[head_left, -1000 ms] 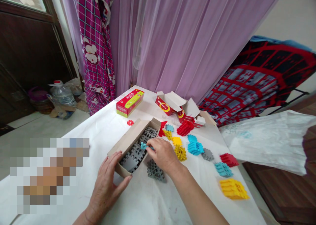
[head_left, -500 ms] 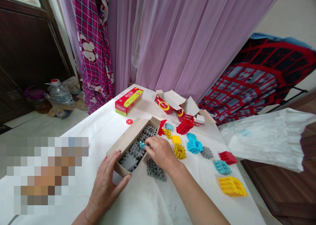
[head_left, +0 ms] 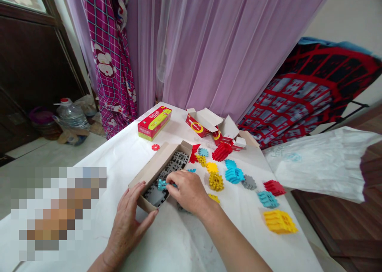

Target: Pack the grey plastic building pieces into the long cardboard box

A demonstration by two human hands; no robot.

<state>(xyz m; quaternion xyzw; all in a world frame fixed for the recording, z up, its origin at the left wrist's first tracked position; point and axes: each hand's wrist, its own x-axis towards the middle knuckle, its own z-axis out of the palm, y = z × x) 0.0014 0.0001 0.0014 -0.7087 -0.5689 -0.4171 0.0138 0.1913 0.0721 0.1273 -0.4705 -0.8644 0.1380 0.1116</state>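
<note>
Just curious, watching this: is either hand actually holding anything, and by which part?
The right hand pinches a blue toy piece by its right edge, over the cardboard box. The left hand steadies the box's near end.

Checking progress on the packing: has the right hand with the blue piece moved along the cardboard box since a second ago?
Yes. The right hand has carried the blue piece along the cardboard box toward its near end, by the left hand.
</note>
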